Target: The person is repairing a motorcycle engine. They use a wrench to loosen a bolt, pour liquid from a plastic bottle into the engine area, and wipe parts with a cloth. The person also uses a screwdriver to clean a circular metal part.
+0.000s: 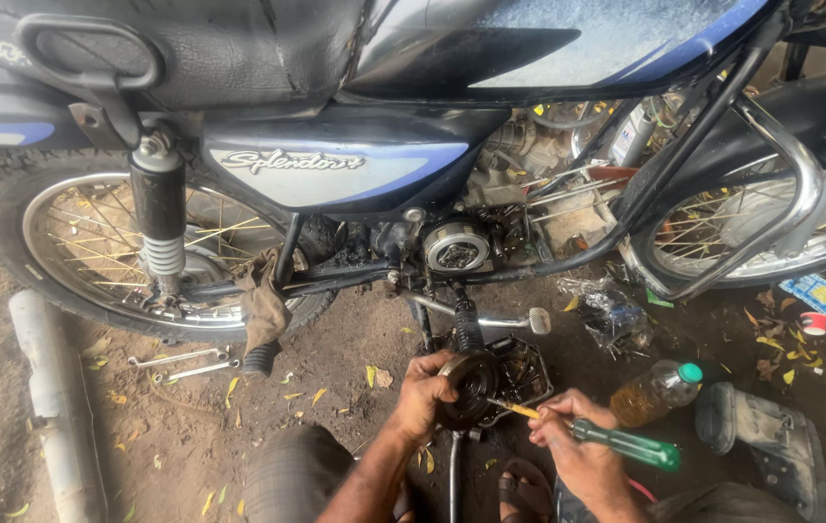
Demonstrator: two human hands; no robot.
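The round clutch part (471,385) is off the motorcycle (413,145), gripped by the left hand (425,390), while the right hand (568,436) clamps a green screwdriver (616,441) poking it.

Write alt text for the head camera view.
A left hand steadies a round, greasy engine part while the right hand works a green-handled screwdriver into it, on dirt ground beside a blue motorcycle.
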